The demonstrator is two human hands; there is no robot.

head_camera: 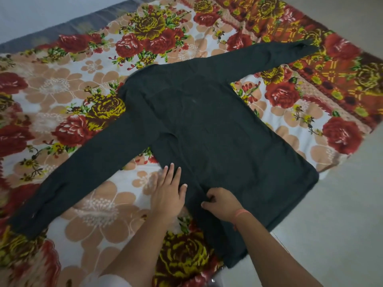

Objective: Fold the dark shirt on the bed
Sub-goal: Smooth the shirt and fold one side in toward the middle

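- One dark shirt [207, 125], long-sleeved, spread flat across the floral blanket [62, 90]. Its sleeves are stretched out towards the near-left and far-right edges, and its hem is at the blanket's right edge.
- Left hand [167, 195]: fingers straight, tips resting on the shirt's near side edge.
- Right hand [222, 203]: fingers curled, pinching shirt fabric just beside the left hand.
- One orange wrist thread [241, 213], on the right wrist.
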